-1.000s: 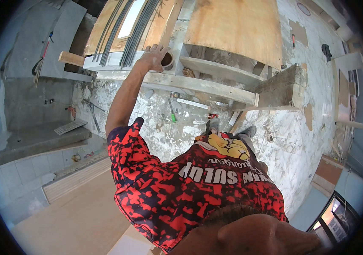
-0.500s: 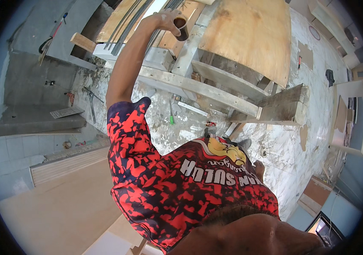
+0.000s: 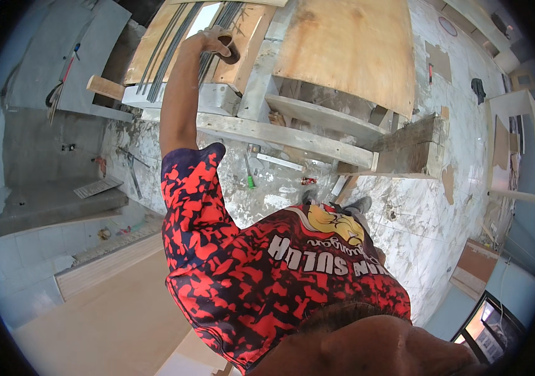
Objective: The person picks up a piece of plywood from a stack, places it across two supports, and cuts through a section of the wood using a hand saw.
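Note:
My left arm reaches out to the far left, over the plywood bench top. At its end my left hand [image 3: 210, 41] is closed around a cup [image 3: 232, 54] with dark contents, held tilted above the bench. Beneath and beside that hand lie several thin dark rods [image 3: 171, 47] on a plywood board [image 3: 250, 47]. Of my right hand only a small sliver [image 3: 381, 255] shows past the edge of my shirt, so its fingers are hidden.
A large plywood sheet [image 3: 349, 50] covers the framework to the right, edged by a concrete beam [image 3: 292, 139]. On the smeared floor lie a green-handled tool [image 3: 250, 180], a white strip [image 3: 280, 161] and a small red packet [image 3: 308, 181]. A white cabinet frame [image 3: 518, 147] stands far right.
My left hand has moved left and slightly down in the picture with the cup, whose dark opening now faces me less. My right hand has mostly slipped out of sight behind my shirt.

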The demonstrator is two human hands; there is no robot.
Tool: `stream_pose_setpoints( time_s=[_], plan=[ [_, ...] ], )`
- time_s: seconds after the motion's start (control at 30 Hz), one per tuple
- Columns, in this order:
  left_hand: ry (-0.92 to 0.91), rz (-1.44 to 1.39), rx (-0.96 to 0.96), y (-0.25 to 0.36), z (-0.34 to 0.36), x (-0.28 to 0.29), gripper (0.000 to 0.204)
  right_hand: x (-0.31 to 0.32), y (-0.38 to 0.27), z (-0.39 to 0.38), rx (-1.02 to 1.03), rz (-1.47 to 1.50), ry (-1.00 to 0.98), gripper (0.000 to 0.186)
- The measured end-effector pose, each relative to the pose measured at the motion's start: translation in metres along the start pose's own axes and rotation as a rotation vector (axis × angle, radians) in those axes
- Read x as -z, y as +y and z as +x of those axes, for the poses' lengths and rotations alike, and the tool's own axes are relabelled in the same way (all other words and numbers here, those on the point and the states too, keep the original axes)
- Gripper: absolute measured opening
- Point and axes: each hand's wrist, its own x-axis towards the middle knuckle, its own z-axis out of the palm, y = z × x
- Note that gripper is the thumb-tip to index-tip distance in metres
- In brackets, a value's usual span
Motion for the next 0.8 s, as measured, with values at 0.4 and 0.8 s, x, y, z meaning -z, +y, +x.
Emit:
stream_pose_setpoints(
  time_s=[0.4, 0.8],
  plan=[
    [0.322, -0.143, -0.355, 0.043, -0.058, 0.035, 0.075, 0.014, 0.007, -0.002, -0.213, 0.320, 0.089, 0.028],
    [0.656, -1.414, 0.579, 0.223, -0.239, -0.263, 0.035, 0.104, 0.021, 0.081, -0.105, 0.217, -0.029, 0.032]
  ],
)
